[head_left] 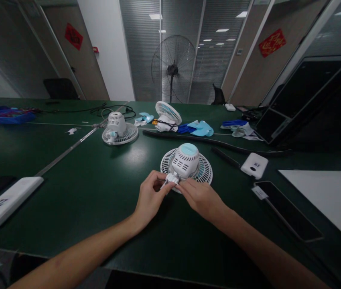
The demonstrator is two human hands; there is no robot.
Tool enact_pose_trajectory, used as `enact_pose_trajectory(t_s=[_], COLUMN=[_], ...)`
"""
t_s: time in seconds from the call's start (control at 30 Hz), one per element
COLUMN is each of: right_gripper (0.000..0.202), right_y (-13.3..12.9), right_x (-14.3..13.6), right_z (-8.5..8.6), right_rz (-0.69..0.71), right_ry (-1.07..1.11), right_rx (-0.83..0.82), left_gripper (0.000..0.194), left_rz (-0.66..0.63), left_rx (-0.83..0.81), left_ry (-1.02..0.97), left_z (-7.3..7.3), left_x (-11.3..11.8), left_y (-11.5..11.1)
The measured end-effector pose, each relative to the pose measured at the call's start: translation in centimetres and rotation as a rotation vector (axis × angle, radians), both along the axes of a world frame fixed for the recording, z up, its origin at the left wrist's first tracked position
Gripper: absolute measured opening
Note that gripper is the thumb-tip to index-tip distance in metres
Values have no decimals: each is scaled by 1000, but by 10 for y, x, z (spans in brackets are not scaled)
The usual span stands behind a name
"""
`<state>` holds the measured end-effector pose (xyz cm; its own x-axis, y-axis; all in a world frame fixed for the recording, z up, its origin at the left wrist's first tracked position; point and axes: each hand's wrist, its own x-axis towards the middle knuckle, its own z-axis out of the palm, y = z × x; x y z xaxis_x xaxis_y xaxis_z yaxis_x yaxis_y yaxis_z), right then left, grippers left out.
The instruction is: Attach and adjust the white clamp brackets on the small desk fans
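A small white fan with a pale blue motor cap lies grille-down on the dark green table, just beyond my hands. My left hand pinches the white bracket piece at the fan's near edge. My right hand rests against the same bracket from the right, fingers closed on it. Both forearms reach in from the bottom of the view.
A second white fan lies face down further back left, a third fan and blue blade parts behind. A white power bank and a black phone lie to the right, a white device at left, a black monitor at right.
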<state>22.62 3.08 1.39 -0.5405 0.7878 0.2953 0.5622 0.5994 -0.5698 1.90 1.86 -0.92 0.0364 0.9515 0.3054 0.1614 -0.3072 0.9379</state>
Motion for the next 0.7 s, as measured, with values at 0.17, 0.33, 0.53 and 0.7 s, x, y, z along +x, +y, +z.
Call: enact_pose_trajectory(t_s=[0.17, 0.33, 0.53, 0.7], right_gripper=[56, 46, 35, 52], right_y=[-2, -5, -3, -3], right_x=[-15, -3, 1, -13], right_z=[0, 5, 6, 1], right_rz=[-16, -93, -24, -33], right_ry=[485, 150, -54, 424], right_rx=[-829, -286, 79, -744], left_gripper=[17, 19, 19, 18], left_rz=[12, 11, 2, 15], left_rx=[13, 15, 12, 8], left_ry=[8, 9, -3, -2], left_z=[0, 0, -1, 0], left_x=[-1, -1, -1, 0], left_y=[1, 2, 2, 1])
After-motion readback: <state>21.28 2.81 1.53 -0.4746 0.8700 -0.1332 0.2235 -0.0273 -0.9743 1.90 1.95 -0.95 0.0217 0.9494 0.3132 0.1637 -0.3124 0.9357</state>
